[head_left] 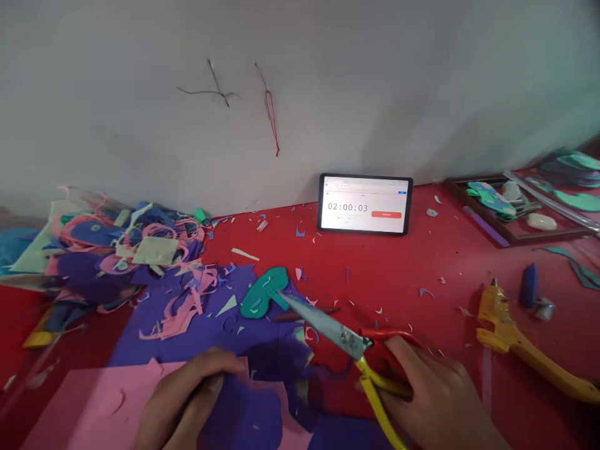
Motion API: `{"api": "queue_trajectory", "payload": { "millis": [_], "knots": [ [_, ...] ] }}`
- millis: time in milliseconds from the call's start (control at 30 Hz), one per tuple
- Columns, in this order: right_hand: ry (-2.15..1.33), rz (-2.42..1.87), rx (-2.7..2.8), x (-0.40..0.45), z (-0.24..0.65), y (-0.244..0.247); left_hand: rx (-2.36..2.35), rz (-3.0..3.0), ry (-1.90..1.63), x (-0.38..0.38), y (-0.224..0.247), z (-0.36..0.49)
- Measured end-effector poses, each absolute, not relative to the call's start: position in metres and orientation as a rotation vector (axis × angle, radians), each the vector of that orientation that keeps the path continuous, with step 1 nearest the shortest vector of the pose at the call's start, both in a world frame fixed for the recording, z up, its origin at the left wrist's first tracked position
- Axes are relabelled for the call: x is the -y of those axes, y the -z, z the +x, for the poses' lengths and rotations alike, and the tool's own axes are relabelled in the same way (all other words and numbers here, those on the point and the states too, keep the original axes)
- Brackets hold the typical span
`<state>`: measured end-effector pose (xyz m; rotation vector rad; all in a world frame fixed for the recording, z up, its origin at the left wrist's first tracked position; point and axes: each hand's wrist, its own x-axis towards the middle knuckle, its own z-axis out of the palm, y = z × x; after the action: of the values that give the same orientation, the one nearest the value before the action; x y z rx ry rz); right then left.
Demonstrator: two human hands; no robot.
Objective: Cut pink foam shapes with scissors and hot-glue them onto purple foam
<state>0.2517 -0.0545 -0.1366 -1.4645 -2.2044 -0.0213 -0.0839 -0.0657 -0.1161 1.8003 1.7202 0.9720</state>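
Observation:
My right hand [431, 394] grips a pair of scissors [332, 325] with one red and one yellow handle. Their blades point up and left, and the tips appear over a teal foam cutout [265, 294]. At the lower left, my left hand [187, 400] is closed with curled fingers above a pink foam sheet [70, 400]. Its index fingertip is beside the sheet's cut edge; whatever lies inside the fingers is hidden. A purple foam sheet [182, 344] spreads beneath the cutout and the pink sheet, strewn with small scraps.
A heap of foam offcuts [117, 250] lies at left. Against the wall stands a tablet [365, 205] displaying a timer. To the right are a yellow glue gun [510, 337], a blue bottle [529, 284] and a dark-framed tray [529, 237]. Threaded needles [270, 112] hang on the wall.

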Motion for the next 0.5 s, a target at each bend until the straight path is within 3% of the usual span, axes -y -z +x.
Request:
{"api": "queue_trajectory", "payload": {
  "millis": [233,500],
  "knots": [
    [0.169,-1.629,2.184,0.046,0.251,0.14,-1.657,1.741,-0.927,0.061,0.113,-0.067],
    [0.065,-1.771,2.234,0.046,0.25,0.144,-1.567,1.879,-0.787,0.052,0.123,-0.055]
  ]
}}
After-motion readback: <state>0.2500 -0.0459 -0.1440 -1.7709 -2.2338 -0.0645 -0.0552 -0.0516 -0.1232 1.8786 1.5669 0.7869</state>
